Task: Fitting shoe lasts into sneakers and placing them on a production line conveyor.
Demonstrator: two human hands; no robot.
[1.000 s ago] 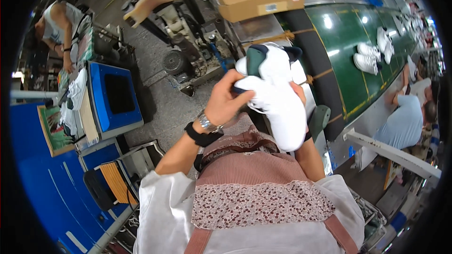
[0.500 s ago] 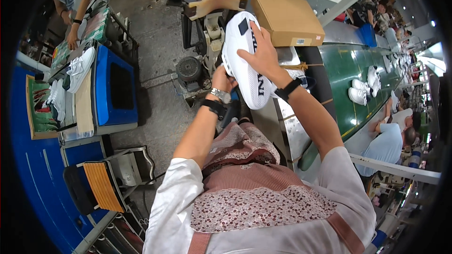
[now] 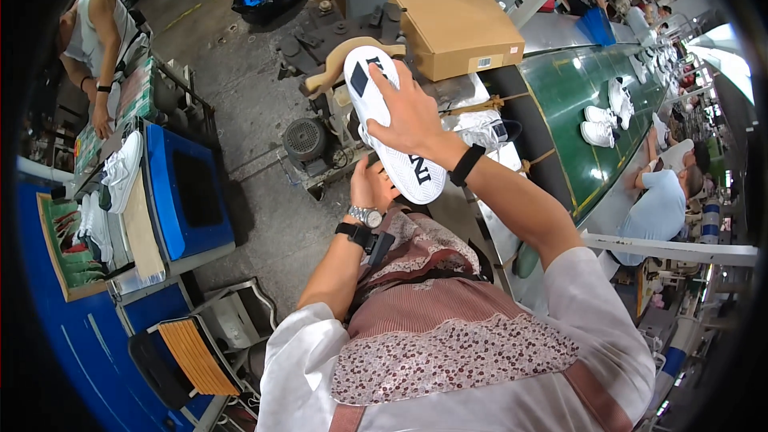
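A white shoe (image 3: 400, 168) is held sole up, ahead of the wearer and near the middle of the scene.
The right hand (image 3: 410, 116) grips it from above, its fingers and thumb spread across the patterned sole near the dark patch at the far end; the left hand (image 3: 370, 186) is half curled just beside the near end, but whether its partly hidden fingers touch the shoe cannot be told. Beyond and to the left stand a round-ended motor (image 3: 306, 140) and a curved tan pad (image 3: 322, 76); farther off, slightly right, sits a cardboard box (image 3: 458, 36). To the right, another white shoe (image 3: 478, 126) lies near the green belt (image 3: 560, 116), which carries more white shoes (image 3: 598, 128). Far left, a co-worker (image 3: 102, 28) leans over a table beside a blue machine (image 3: 166, 200).
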